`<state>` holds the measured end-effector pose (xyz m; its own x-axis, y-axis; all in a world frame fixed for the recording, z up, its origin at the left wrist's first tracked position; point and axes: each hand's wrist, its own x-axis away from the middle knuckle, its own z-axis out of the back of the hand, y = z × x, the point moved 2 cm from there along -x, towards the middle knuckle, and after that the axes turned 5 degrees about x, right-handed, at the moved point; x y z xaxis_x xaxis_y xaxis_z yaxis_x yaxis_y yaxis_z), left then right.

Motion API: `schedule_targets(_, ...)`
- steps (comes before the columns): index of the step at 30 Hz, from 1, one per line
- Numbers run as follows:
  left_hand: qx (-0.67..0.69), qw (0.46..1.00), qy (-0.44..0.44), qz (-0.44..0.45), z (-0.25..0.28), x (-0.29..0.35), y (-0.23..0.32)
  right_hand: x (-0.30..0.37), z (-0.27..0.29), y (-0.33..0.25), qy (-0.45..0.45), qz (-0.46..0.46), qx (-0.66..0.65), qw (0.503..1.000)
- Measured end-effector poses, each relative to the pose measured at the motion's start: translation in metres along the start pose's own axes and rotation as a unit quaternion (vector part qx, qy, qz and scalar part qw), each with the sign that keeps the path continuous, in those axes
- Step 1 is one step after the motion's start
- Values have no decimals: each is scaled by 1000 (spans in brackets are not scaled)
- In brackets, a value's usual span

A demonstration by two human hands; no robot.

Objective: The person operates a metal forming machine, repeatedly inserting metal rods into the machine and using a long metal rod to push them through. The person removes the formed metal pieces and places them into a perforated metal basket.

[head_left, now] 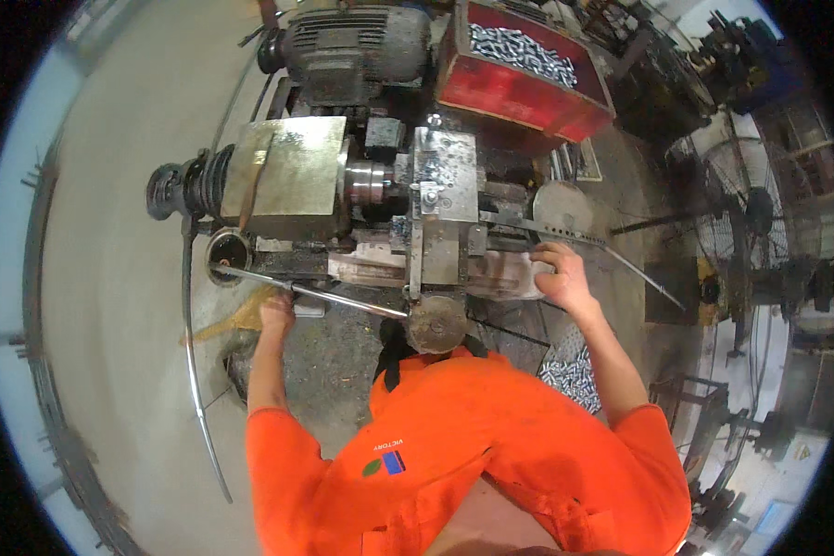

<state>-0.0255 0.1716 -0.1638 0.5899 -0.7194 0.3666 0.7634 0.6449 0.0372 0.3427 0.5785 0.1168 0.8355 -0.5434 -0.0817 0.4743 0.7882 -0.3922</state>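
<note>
My left hand (pixel 276 313) is closed at the slim metal lever (pixel 329 298), which slants from a round black-rimmed cup (pixel 228 256) to a round metal disc (pixel 437 324) near my waist. The fingertips are partly hidden. To the right, my right hand (pixel 563 275) reaches over the machine bed, fingers bent but apart. It is beside a pale sheet or cloth (pixel 508 275), and I see nothing held. Between my hands stands a small lathe-like machine with a shiny spindle nose (pixel 365 182) and an oily metal tool slide (pixel 446 176).
Behind the machine sit a grey motor (pixel 357 44) and a red bin (pixel 528 97) of small shiny metal parts. More such parts (pixel 573 378) lie low by my right arm. A flat bar (pixel 547 229) juts rightward toward a large caged fan (pixel 746 195). A long rod (pixel 197 398) hangs at left.
</note>
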Motion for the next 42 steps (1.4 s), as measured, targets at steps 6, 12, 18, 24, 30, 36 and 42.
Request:
schedule_targets(6,70,986,6,152,32,4,14,51,23,100,-18,-168,11,986)
schedule_targets(12,235,947,64,208,82,59,4,77,36,250,-8,-283,157,946)
schedule_targets(18,474,843,110,231,144,80,27,106,29,359,-128,-406,313,849)
schedule_targets(24,657,679,154,289,149,55,48,136,10,367,-101,-428,272,856)
schedule_targets(30,662,648,208,314,140,24,83,206,-21,256,-87,-438,230,865)
schedule_targets(36,679,608,309,272,112,11,64,251,-108,184,100,-371,-44,922)
schedule_targets(42,676,600,319,284,106,6,65,223,-96,131,102,-470,-188,856)
